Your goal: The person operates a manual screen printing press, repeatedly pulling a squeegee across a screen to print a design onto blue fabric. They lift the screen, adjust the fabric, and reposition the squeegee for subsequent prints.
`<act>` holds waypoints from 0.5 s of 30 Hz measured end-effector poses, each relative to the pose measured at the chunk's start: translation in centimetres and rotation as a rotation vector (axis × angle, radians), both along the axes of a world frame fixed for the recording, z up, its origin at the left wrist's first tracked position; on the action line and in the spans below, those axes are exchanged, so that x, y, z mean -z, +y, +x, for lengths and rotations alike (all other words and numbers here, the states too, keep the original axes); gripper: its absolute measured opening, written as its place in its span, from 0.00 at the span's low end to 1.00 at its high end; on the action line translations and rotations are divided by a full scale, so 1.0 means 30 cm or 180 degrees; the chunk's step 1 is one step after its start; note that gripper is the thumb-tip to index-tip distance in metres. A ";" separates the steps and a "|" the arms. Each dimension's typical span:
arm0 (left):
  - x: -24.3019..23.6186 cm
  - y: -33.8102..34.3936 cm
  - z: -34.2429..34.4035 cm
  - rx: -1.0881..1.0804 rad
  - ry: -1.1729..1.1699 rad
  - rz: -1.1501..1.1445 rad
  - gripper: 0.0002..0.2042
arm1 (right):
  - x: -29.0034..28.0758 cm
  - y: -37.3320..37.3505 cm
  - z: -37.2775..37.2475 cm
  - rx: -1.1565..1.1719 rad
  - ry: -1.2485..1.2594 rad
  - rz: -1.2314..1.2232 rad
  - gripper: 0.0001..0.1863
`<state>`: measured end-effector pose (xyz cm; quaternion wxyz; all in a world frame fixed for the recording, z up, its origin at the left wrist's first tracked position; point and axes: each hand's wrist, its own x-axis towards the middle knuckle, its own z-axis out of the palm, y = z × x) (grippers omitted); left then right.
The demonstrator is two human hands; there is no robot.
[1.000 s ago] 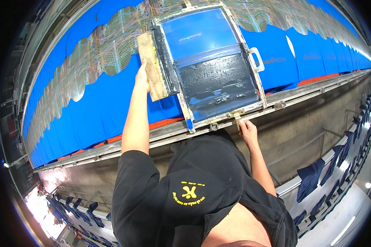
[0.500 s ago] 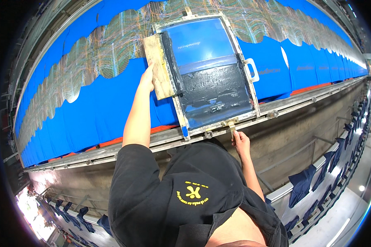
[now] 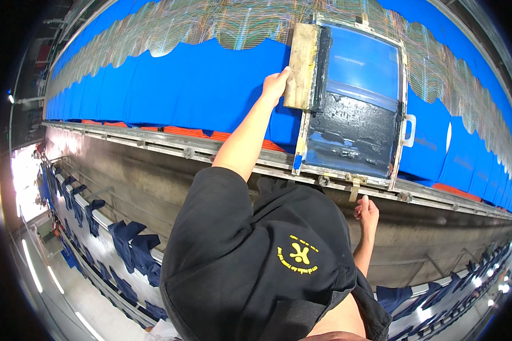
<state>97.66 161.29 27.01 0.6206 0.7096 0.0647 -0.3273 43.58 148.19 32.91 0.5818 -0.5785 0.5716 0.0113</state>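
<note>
My left hand (image 3: 275, 85) grips the wooden handle of a long squeegee (image 3: 300, 68), its fingers wrapped over the outer edge. The squeegee's ink-blackened side rests along the left part of a screen-printing frame (image 3: 404, 79). Its mesh is blue in the far half, and black ink (image 3: 352, 116) is smeared across the near half. A brass tab (image 3: 354, 190) sticks out from the frame's near edge. Just below that tab, apart from it, is my right hand (image 3: 367, 215), fingers curled and thumb up, with nothing visible in it.
Blue fabric (image 3: 170, 85) with a wavy patterned strip (image 3: 176, 28) covers the long table. A metal rail (image 3: 210, 159) with stops runs along its near edge. The frame has a white side handle (image 3: 408, 131). Behind me, dark cloth pieces (image 3: 133, 244) hang along another table.
My right hand has come off the brass tab and sits just below it. My left hand still holds the squeegee at the frame's left side. The view has turned, shifting the frame rightward in the picture.
</note>
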 end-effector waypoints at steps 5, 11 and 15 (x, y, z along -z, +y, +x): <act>0.049 0.051 -0.058 -0.0268 0.0048 -0.0209 0.27 | -0.137 -0.110 -0.006 -0.0478 0.0326 -0.0412 0.20; 0.049 0.118 -0.155 -0.0459 -0.0561 0.0380 0.26 | -0.222 -0.165 0.127 -0.0549 -0.0614 -0.1159 0.12; 0.042 0.200 -0.293 -0.1085 -0.1638 0.0982 0.22 | -0.216 -0.103 0.247 -0.0961 -0.1118 -0.1373 0.13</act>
